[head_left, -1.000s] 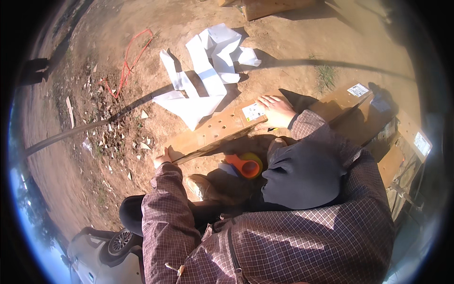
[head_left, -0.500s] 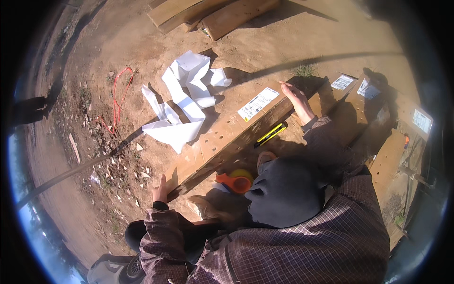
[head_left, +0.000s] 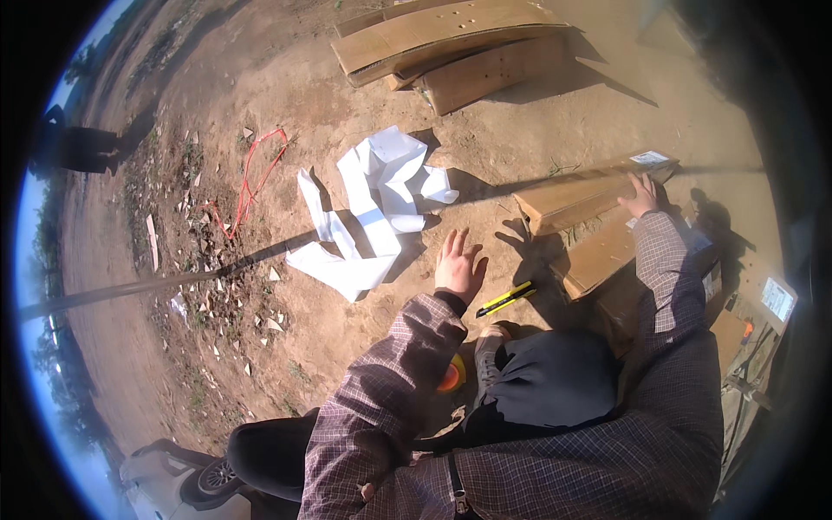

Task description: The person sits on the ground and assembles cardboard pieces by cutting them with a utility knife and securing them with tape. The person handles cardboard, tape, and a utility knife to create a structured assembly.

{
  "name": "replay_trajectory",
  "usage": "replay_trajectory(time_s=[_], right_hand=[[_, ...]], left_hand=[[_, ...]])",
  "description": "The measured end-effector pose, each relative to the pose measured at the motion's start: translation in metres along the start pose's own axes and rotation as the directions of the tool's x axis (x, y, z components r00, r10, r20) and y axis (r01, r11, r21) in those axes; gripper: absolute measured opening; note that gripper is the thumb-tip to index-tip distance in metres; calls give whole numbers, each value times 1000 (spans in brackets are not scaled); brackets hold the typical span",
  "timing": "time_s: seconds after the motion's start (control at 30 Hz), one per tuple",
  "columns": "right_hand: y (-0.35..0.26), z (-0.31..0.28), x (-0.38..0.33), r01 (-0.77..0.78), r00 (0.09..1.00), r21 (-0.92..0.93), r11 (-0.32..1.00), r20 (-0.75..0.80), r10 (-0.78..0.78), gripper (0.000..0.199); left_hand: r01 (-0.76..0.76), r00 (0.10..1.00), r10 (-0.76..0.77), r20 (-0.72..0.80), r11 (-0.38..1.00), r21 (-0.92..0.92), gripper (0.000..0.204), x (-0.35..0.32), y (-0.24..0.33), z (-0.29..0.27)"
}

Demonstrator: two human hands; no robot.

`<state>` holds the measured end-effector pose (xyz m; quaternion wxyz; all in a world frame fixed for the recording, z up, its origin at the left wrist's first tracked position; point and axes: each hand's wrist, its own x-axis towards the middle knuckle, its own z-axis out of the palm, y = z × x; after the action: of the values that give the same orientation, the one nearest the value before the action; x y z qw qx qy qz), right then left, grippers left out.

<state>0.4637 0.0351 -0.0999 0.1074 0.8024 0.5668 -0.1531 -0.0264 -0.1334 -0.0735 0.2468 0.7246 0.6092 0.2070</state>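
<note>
Since half a second ago, both hands have let the long plank go from under them: the left hand (head_left: 458, 267) now hovers open over bare dirt, fingers spread, holding nothing, where before it gripped the plank's near end.

Head view, looking down. The right hand (head_left: 642, 196), at 2 o'clock from centre, rests flat with fingers together on the end of a long flat carton (head_left: 589, 192); it presses rather than grips. The carton lies across a second carton (head_left: 602, 253) just below it. A yellow-and-black knife (head_left: 505, 299) lies on the dirt just right of the left hand. An orange tape measure (head_left: 451, 374) sits at 6 o'clock, near the knees. White crumpled paper (head_left: 373, 212) lies at 11 o'clock, a red cord (head_left: 251, 178) at 10 o'clock, and stacked planks (head_left: 451, 39) at 12 o'clock.

The carton looks stiff, long and likely heavy; it would probably handle best held under both ends, since cardboard edges can sag or tear.
</note>
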Motion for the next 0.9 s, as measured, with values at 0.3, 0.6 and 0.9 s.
replay_trajectory(time_s=[0.3, 0.6, 0.9], right_hand=[[-285, -93, -19, 800, 488, -51, 598, -525, -697, 49], [-462, -132, 29, 745, 165, -430, 510, -622, -765, 68], [-469, -124, 38, 665, 182, -468, 582, -654, -734, 65]], left_hand=[[162, 978, -203, 51, 889, 427, 42, -57, -141, -68], [141, 978, -199, 70, 862, 487, 38, -61, -130, -42], [180, 971, -233, 50, 855, 487, 34, -68, -132, -32]])
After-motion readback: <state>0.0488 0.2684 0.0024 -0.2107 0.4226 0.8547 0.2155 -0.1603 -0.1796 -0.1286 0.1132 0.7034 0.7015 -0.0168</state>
